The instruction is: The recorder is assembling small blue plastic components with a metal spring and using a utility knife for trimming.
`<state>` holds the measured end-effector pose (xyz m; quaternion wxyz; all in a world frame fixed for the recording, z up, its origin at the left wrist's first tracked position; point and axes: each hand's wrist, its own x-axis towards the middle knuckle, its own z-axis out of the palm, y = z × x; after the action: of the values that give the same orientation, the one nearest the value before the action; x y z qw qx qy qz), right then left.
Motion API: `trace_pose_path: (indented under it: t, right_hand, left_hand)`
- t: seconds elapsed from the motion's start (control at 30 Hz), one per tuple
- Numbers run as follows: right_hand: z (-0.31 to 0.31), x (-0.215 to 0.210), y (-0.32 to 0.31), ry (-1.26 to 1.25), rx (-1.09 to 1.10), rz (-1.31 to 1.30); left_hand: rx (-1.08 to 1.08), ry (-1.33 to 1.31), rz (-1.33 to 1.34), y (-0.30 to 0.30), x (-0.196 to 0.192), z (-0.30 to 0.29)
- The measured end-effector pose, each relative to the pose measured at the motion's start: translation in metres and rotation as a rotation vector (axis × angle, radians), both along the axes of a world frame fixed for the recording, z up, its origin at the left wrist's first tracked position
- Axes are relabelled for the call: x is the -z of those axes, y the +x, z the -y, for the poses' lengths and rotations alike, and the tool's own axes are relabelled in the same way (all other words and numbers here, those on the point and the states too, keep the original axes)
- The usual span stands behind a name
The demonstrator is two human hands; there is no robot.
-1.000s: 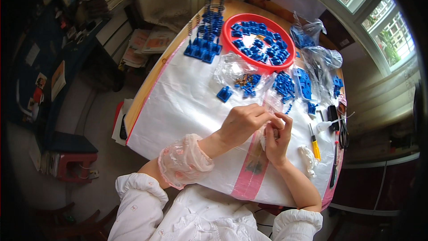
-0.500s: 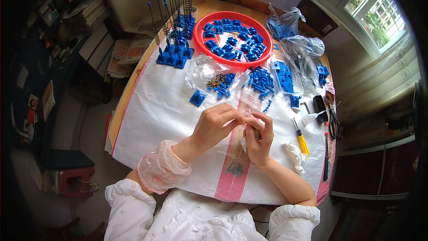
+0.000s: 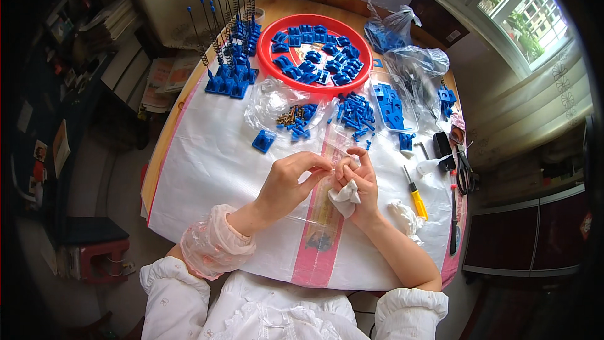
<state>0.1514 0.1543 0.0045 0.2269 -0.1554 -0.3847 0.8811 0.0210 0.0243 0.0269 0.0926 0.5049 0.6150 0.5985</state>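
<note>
Above the middle of the table, my left hand [image 3: 290, 179] has its thumb and forefinger pinched together; anything between the tips is too small to make out. Right beside those fingertips is my right hand [image 3: 360, 181], its fingers curled into the palm around a crumpled white tissue [image 3: 345, 200] that hangs out below them. One finger of that hand stands up, bent. Just beyond both hands lie a single blue plastic block [image 3: 263, 141], a pile of small blue pegs [image 3: 356, 113] and some brass-coloured screws [image 3: 292, 115] among blue pieces on clear plastic.
A red round tray [image 3: 264, 56] of blue parts stands at the back. Left of it, blue bases [image 3: 228, 82] carry upright springs with blue tips. Rightward are a clear box [image 3: 391, 110] of blue plates, a yellow-handled screwdriver [image 3: 418, 201], another crumpled tissue [image 3: 406, 219], a white squeeze bottle [image 3: 429, 166] and scissors [image 3: 464, 173].
The hands have drawn slightly apart at the fingertips. My right hand has turned, so the tissue shows more fully. The whole view has shifted a little, moving the table leftward.
</note>
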Motion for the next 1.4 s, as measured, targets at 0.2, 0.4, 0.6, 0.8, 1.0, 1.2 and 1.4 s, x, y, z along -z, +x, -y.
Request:
trace_pose_path:
  t: [0.2,0.4,0.6,0.8,1.0,1.2,1.4]
  right_hand:
    - [-0.007,0.008,-0.001,-0.161,-0.088,-0.105]
    - [-0.006,0.006,-0.002,-0.174,-0.108,-0.102]
    - [-0.001,0.002,-0.001,-0.076,-0.119,-0.057]
    - [0.001,0.002,-0.001,0.062,-0.077,-0.004]
    - [0.003,0.002,0.0,0.172,-0.044,0.015]
    - [0.005,0.004,-0.001,0.209,-0.014,0.011]
    - [0.006,0.005,-0.001,0.226,-0.012,0.011]
  left_hand:
    - [0.001,-0.056,-0.022,-0.001,0.002,0.002]
    - [0.002,-0.059,0.0,0.004,0.0,0.001]
    - [0.005,-0.069,0.088,0.006,0.0,0.001]
    - [0.037,-0.076,0.093,0.006,0.003,0.002]
    - [0.038,-0.092,0.079,0.006,0.003,0.003]
    - [0.029,-0.091,0.043,0.005,0.007,0.003]
    - [0.007,-0.1,0.003,0.006,0.008,0.003]
